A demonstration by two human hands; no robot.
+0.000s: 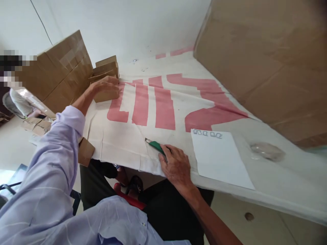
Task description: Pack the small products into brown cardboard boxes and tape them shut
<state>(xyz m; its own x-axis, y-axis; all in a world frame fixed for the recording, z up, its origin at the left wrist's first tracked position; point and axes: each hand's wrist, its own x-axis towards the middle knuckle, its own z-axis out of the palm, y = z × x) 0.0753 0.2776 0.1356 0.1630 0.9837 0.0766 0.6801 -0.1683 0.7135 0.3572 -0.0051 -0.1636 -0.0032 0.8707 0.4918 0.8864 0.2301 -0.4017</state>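
My left hand (105, 84) reaches to the far left of the cloth-covered table, its fingers curled over the front one of several small cardboard boxes (108, 96). The boxes behind it stand close together in a row. Near the front edge, my right hand (176, 164) rests on the tabletop with its fingers closed around a green utility knife (156, 145). The knife's tip points away and to the left, and its rear end is hidden under the fingers.
A white sheet of paper (219, 156) with small drawn marks lies right of my right hand. Beyond it is a clear plastic item (267, 151). Large cardboard boxes stand at the right (265, 61) and left (63, 68). The table cloth (122, 143) bears red printing. Another person is partly visible at far left.
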